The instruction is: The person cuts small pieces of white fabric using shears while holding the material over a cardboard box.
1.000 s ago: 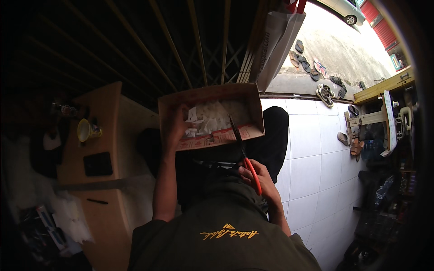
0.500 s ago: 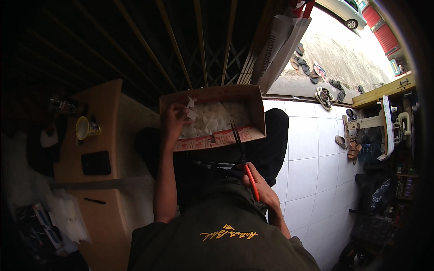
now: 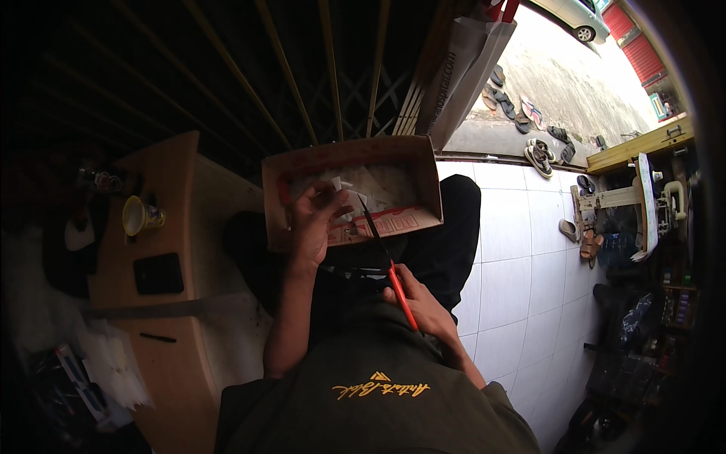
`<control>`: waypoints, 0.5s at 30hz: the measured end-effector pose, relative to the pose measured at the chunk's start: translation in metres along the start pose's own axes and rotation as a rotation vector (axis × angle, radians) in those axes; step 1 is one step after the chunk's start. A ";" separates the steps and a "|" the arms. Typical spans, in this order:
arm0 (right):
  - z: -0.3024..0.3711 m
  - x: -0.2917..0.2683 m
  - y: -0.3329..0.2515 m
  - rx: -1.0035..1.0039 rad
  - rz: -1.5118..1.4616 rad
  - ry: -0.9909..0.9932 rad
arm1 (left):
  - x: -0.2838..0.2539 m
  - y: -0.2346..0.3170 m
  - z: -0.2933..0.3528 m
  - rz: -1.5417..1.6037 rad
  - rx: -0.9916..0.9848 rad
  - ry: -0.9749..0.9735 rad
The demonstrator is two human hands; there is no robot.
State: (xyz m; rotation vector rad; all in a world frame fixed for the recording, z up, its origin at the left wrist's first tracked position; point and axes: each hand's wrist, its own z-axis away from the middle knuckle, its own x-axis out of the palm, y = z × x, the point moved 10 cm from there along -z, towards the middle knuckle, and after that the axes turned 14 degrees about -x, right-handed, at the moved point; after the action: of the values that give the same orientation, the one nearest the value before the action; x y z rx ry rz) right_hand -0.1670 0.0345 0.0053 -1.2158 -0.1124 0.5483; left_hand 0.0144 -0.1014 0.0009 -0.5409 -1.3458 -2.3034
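While the left hand (image 3: 310,228) hangs over the box (image 3: 414,219), its thumb and fingertips are pinched together on a small white piece (image 3: 339,184). The piece juts out just beyond those fingertips, up and to their right, with one thin arm running rightward; its long axis seems to lie roughly crosswise, though it is too small to be sure.

The right hand (image 3: 425,304) is nearer the person's body, lower and to the right of the left fingers. Its fingers are curled around the red handles of the scissors (image 3: 395,276). From that grip the dark blades point away from the body and slant left, so their tips end just beside the white piece, to the right of the left fingertips. The left hand is plainly the nearer one to the piece; the right reaches it only by the length of the blades. Whether the tips touch it, or stand slightly parted, I cannot tell.

Below and beyond the left fingers, more pale scraps (image 3: 384,184) lie in the box. Well off to the left of these fingers, a table (image 3: 175,393) bears a cup (image 3: 134,216) and a dark flat device (image 3: 159,273).
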 end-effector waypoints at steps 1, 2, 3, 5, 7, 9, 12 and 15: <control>0.000 -0.001 -0.004 -0.006 0.013 0.006 | 0.002 -0.003 0.001 -0.008 0.007 0.003; -0.001 -0.001 -0.007 -0.013 0.026 0.011 | 0.004 -0.005 0.001 -0.017 0.014 0.007; -0.002 -0.003 -0.006 -0.005 0.030 0.030 | 0.007 -0.009 0.002 -0.027 -0.008 0.012; -0.004 -0.007 -0.004 0.011 0.039 0.067 | 0.013 -0.013 0.006 -0.048 -0.054 0.021; -0.008 -0.011 -0.001 -0.039 -0.010 0.166 | 0.020 -0.017 0.009 -0.026 -0.104 0.008; -0.011 -0.016 0.001 -0.047 -0.034 0.220 | 0.021 -0.019 0.008 -0.031 -0.112 0.005; -0.017 -0.019 0.002 0.019 -0.028 0.196 | 0.012 -0.022 0.001 -0.072 -0.081 0.018; -0.014 -0.021 -0.005 0.048 -0.015 0.140 | 0.007 -0.023 -0.001 -0.083 -0.082 0.040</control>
State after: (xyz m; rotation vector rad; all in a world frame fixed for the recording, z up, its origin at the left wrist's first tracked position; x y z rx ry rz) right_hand -0.1785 0.0114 0.0093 -1.2016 0.0106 0.4489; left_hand -0.0041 -0.0931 -0.0119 -0.4704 -1.2830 -2.4323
